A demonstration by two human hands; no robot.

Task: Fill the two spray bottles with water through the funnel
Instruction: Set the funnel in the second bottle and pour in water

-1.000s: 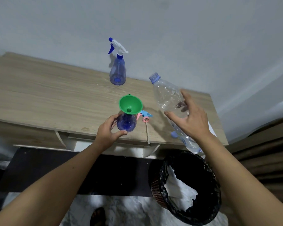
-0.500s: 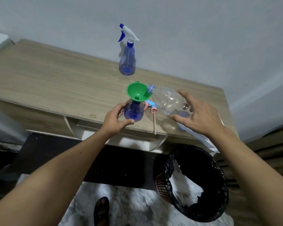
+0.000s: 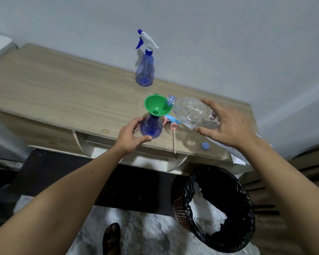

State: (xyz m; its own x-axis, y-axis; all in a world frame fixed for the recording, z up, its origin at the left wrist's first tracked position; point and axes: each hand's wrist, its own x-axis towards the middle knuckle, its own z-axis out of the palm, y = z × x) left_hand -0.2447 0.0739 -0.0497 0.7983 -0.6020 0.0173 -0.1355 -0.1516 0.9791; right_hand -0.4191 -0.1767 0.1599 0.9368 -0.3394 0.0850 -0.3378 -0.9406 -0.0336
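hand (image 3: 228, 126) tilting water bottle (image 3: 191, 112), funnelward

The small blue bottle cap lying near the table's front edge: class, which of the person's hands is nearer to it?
Right. The right hand, gripping the clear plastic water bottle, hovers just above the small blue bottle cap; the left hand is farther left.

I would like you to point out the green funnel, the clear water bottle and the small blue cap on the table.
green funnel (image 3: 156, 107): head view, inner wall of the cone.
clear water bottle (image 3: 191, 111): head view, middle of the tilted body.
blue cap (image 3: 205, 145): head view, top of the cap.
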